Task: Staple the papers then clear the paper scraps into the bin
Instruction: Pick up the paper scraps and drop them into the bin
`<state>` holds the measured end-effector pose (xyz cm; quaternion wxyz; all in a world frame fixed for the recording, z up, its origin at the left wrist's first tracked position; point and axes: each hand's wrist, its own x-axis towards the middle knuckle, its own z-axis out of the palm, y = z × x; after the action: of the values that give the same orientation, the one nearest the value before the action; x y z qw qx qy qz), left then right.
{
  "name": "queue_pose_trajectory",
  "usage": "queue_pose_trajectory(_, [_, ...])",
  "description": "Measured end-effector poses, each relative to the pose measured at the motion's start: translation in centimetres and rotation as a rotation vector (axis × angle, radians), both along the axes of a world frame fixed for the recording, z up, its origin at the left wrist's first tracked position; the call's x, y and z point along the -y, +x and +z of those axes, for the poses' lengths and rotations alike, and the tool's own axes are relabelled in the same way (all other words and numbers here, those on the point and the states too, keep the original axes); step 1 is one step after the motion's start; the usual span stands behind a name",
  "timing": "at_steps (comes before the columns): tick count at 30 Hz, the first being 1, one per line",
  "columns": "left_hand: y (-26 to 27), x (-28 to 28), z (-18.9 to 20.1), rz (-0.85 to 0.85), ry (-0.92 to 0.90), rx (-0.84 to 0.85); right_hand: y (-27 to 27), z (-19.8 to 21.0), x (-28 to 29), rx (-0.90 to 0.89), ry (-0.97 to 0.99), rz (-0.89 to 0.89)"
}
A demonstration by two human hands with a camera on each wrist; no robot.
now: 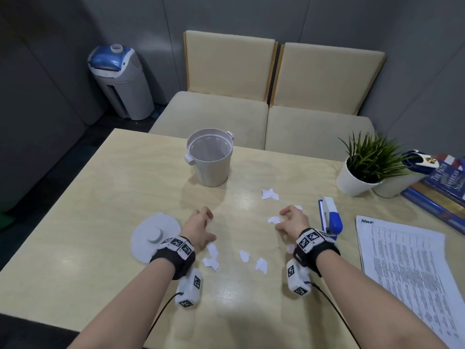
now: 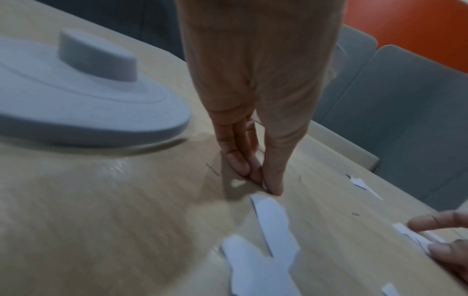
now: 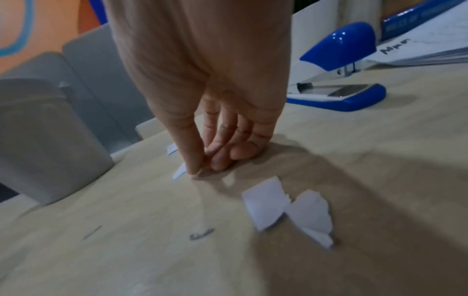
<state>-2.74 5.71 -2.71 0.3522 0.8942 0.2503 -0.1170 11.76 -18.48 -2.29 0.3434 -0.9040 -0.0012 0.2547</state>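
Torn white paper scraps lie scattered on the wooden table (image 1: 100,222). My left hand (image 1: 204,215) has its fingertips pressed together on the tabletop, and the left wrist view shows a thin white sliver pinched between thumb and finger of the left hand (image 2: 258,180). A longer scrap (image 2: 274,222) lies just behind it. My right hand (image 1: 284,215) pinches a small scrap (image 3: 179,171) between thumb and fingers against the table. Another scrap (image 1: 273,219) lies beside that hand. The open white bin (image 1: 210,172) stands beyond both hands. The blue stapler (image 1: 331,219) lies right of my right hand.
The bin's round lid (image 1: 153,235) lies flat left of my left wrist. A printed paper stack (image 1: 407,268) sits at the right edge. A potted plant (image 1: 362,172) and books (image 1: 442,190) stand at the far right. More scraps (image 1: 270,193) lie near the bin, and loose staples (image 3: 201,236) lie on the wood.
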Motion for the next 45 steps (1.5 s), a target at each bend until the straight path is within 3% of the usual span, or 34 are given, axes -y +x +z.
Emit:
queue_pose_trajectory(7, [0.0,-0.6,0.2,-0.052,0.008,0.005,0.2,-0.1,-1.0,0.092,-0.109,0.134])
queue_pose_trajectory(17, [-0.5,-0.1,0.1,-0.023,-0.034,0.024,2.1,0.8,-1.9,-0.05,-0.244,0.339])
queue_pose_trajectory(21, [-0.8,-1.1,0.5,0.299,-0.144,0.196,3.5,1.1,-2.2,-0.101,-0.044,0.129])
queue_pose_trajectory(23, [-0.9,-1.8,0.5,0.372,-0.14,0.188,4.7,1.5,-3.0,-0.059,0.022,-0.007])
queue_pose_trajectory(27, [-1.0,-2.3,0.3,0.311,-0.122,0.109,5.9,1.5,-5.6,0.067,-0.029,-0.03])
queue_pose_trajectory(35, [-0.6,-2.7,-0.4,0.243,-0.052,0.104,5.4,-0.2,-6.6,0.382,-0.186,0.215])
queue_pose_trajectory(40, [0.0,-3.0,-0.1,0.232,-0.022,0.049,5.6,-0.3,-7.0,0.381,-0.167,0.298])
queue_pose_trajectory(45, [0.7,-3.1,0.8,0.158,-0.005,-0.052,5.3,0.0,-7.1,0.288,-0.178,0.266])
